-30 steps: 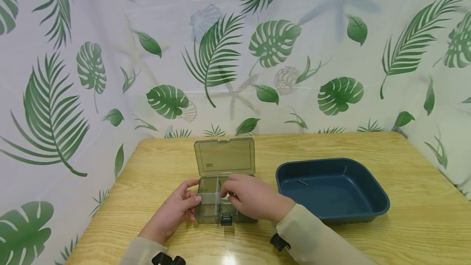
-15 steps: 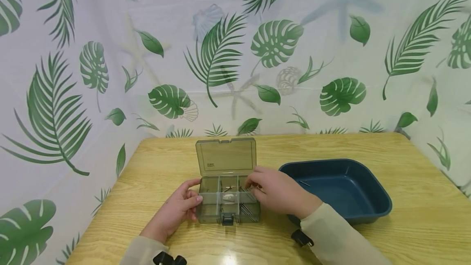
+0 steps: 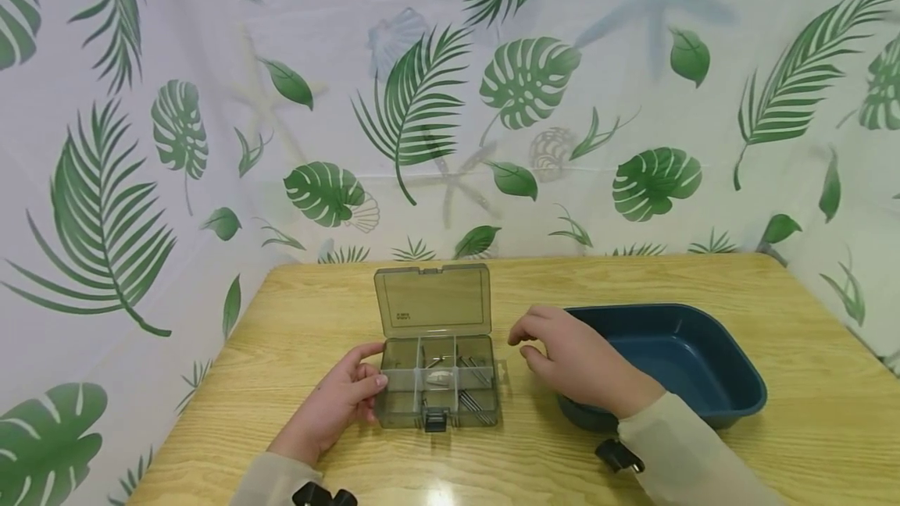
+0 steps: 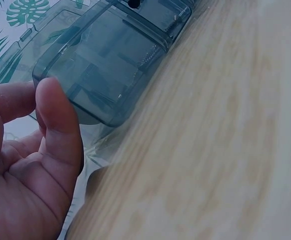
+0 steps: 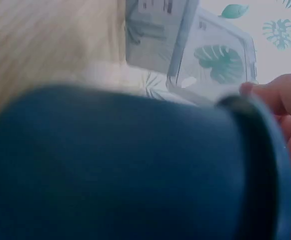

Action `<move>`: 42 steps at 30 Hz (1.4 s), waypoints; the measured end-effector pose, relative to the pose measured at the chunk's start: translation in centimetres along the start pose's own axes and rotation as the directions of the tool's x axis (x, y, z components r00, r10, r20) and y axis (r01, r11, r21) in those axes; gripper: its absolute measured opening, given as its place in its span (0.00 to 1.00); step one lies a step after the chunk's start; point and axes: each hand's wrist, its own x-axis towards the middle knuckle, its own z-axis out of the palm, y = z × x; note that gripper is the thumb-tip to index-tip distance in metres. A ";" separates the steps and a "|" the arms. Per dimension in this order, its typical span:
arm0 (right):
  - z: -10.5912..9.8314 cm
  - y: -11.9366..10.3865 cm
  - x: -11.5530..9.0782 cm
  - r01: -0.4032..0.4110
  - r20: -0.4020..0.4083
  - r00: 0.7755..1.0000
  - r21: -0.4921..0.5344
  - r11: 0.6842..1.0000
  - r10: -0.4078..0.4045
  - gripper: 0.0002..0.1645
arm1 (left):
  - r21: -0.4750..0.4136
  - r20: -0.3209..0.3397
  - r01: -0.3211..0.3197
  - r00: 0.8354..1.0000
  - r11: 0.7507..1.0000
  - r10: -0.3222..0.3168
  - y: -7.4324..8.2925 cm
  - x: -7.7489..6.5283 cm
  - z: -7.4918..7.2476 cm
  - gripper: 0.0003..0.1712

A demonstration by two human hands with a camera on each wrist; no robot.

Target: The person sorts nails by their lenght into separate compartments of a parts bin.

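Observation:
A translucent grey plastic compartment box (image 3: 401, 412) stands on the table with its lid (image 3: 432, 303) raised at the back. My left hand (image 3: 344, 393) grips its left edge, thumb near the front corner; the left wrist view shows thumb and finger at the corner of the box (image 4: 110, 65). Several thin metal nails (image 3: 476, 406) lie in the right compartments, small screws (image 3: 436, 361) in the back middle one, and a small white item (image 3: 439, 378) in the centre. My right hand (image 3: 569, 354) hovers by the near left rim of the blue tray (image 3: 675, 373), fingers loosely bent, nothing visible in them.
The wooden table (image 3: 316, 295) reaches back to a leaf-print cloth (image 3: 422, 217) hung behind and at both sides. In the right wrist view the tray's blurred wall (image 5: 125, 160) fills the foreground. Each wrist carries a black camera mount (image 3: 619, 455).
My right hand has moved right, out of the box and over to the tray's left side. The tray has shifted slightly right. My left hand has stayed on the box.

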 end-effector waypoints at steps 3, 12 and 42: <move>-0.6 1.0 -0.6 -0.025 -0.015 1.000 -0.021 0.999 0.025 0.11 | 0.002 0.002 -0.002 1.000 1.000 0.002 0.0 0.0 0.1 0.35; -1.8 4.7 -3.2 -0.195 0.041 0.979 -0.083 0.977 0.199 0.14 | 0.014 0.024 -0.009 1.000 1.000 0.008 0.3 -0.1 0.3 0.36; 0.2 5.9 -3.8 -0.165 0.181 0.960 -0.257 0.952 0.215 0.22 | 0.017 0.003 0.001 1.000 1.000 -0.001 0.2 -0.2 0.2 0.35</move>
